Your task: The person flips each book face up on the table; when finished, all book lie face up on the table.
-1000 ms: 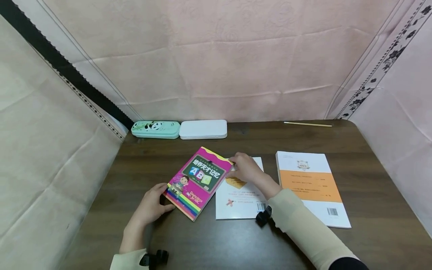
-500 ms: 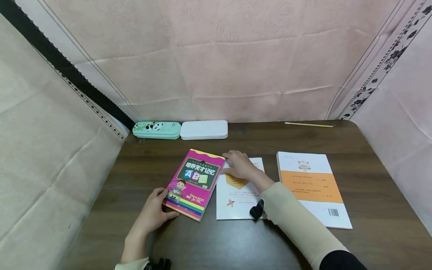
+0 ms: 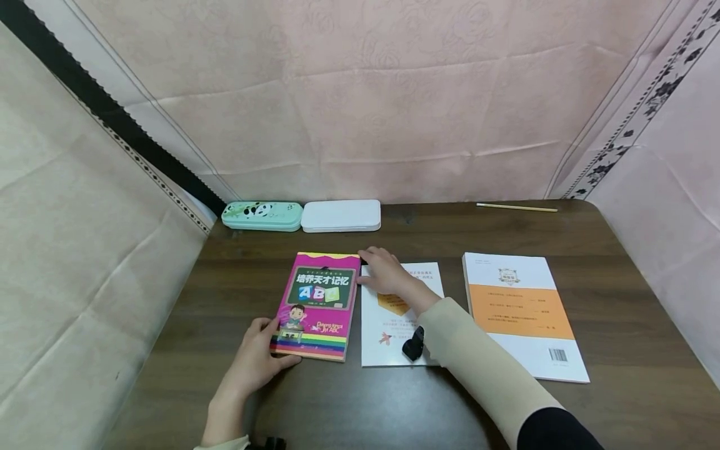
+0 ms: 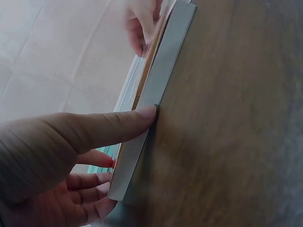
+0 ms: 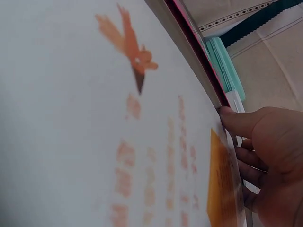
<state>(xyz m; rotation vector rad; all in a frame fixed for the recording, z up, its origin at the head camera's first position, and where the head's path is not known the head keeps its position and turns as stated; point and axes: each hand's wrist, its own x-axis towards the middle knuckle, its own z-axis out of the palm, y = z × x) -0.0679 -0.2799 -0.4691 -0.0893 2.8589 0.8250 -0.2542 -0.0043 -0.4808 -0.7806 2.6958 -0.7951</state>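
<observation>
At the near left corner of a pink ABC book (image 3: 317, 306), the left hand (image 3: 253, 353) grips with its thumb on the bottom edge and fingers around the left side. The book is face up over the wooden table (image 3: 320, 406), left of a white bird-print book (image 3: 388, 325) and a white-and-orange book (image 3: 520, 312). Farther off, the right hand (image 3: 390, 275) pinches the far right corner, thumb apart from the fingertips. Beyond sit a mint panda pencil case (image 3: 261, 216), a white case (image 3: 341, 216) and a slim stick (image 3: 517, 207).
</observation>
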